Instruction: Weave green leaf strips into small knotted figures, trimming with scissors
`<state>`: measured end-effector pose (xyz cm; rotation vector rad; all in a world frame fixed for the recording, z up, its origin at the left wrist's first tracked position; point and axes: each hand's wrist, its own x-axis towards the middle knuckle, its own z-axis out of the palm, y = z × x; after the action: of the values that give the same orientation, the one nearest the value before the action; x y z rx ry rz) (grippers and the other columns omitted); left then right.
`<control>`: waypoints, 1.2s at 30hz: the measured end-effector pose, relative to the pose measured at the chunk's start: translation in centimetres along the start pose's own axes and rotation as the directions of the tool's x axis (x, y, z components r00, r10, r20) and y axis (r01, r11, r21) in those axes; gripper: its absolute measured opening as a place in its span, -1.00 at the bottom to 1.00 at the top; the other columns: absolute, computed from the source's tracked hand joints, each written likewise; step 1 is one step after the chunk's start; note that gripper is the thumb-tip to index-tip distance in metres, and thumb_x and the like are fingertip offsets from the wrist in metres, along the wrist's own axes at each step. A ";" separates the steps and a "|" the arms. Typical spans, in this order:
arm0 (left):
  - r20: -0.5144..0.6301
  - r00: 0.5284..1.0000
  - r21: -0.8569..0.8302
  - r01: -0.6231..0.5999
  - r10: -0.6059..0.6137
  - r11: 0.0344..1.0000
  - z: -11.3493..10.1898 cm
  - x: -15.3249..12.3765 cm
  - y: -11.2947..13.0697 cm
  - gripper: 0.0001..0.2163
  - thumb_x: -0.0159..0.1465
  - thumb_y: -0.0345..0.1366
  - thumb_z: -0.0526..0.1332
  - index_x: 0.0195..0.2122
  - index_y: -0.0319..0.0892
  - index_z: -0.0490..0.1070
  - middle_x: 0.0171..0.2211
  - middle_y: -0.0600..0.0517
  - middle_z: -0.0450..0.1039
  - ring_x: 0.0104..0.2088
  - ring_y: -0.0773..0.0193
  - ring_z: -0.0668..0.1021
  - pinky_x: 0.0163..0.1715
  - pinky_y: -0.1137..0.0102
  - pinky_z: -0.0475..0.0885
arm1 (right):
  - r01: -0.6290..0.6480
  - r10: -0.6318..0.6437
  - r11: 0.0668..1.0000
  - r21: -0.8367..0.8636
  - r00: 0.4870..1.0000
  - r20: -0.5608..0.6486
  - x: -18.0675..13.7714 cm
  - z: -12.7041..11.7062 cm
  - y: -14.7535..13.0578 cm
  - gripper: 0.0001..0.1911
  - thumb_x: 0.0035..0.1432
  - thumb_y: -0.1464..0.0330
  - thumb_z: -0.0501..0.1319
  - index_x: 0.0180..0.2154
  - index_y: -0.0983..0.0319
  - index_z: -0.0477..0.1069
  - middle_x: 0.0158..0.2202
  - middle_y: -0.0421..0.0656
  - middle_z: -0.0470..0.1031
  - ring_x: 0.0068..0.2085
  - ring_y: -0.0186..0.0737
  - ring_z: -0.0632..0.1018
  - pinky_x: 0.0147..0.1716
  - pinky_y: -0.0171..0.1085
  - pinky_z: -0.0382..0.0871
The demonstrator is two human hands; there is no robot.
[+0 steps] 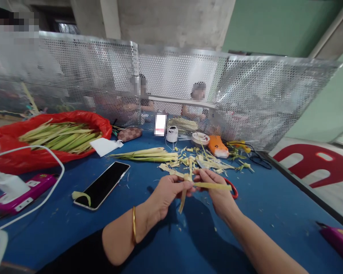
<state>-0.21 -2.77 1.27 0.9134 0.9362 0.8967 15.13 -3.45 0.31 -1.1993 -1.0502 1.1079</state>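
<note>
Tabletop (pixel 274 207), blue and strewn with trimmings, spreads under both forearms, with a red bag (pixel 25 163) of leaves on the left and a phone (pixel 103 186) nearer the person. The left hand (pixel 167 190) pinches a folded leaf piece (pixel 188 177) between thumb and fingers, above the table's middle. The right hand (pixel 217 190) looks curled round red-handled scissors (pixel 234 191), its fingertips drawn close together just beside the fold; whether they grip it cannot be told. A slack left pinch could let the fold spring open, a hard tug could split the leaf, and the blade so near could nick it. The piece's long axis follows its pale strip (pixel 217 186), running roughly level from the fold toward the right; a narrower tail (pixel 182 201) hangs toward the person.
</note>
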 end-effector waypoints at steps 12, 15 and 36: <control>-0.046 0.990 -0.087 -0.134 0.131 0.987 0.1 0.3 -0.8 -0.78 -0.13 -0.35 0.45 -0.46 -0.30 0.49 -0.51 -0.02 0.53 -0.51 0.37 0.49 -0.51 0.50 0.33 | -0.054 0.073 0.992 -0.115 0.983 0.168 -2.6 2.0 0.9 -0.62 -0.12 0.07 0.37 -0.57 0.28 0.51 -0.51 -0.13 0.49 -0.36 -0.16 0.45 -0.29 -0.24 0.26; 0.004 0.989 -0.085 -0.144 0.145 0.986 0.0 0.2 -0.4 -0.78 -0.12 -0.34 0.45 -0.48 -0.30 0.49 -0.50 -0.01 0.53 -0.53 0.40 0.46 -0.52 0.51 0.32 | -0.031 0.046 0.996 -0.080 0.982 0.184 -2.6 1.9 0.7 -0.65 -0.10 0.10 0.37 -0.57 0.26 0.50 -0.46 -0.13 0.48 -0.31 -0.15 0.45 -0.24 -0.23 0.26; -0.074 0.993 -0.149 -0.104 0.094 0.983 0.1 -0.2 0.4 -0.72 -0.11 -0.38 0.44 -0.36 -0.26 0.46 -0.47 -0.06 0.56 -0.48 0.24 0.55 -0.59 0.46 0.37 | 0.147 -0.062 0.964 -0.222 0.935 0.350 -2.9 2.1 -0.3 -0.69 0.01 0.14 0.29 -0.59 0.19 0.56 -0.37 -0.10 0.50 -0.15 -0.03 0.46 -0.10 -0.19 0.28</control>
<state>-0.29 -2.80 1.70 0.8077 0.8719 1.0749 12.67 -5.99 0.74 -1.1487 -1.5389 1.1503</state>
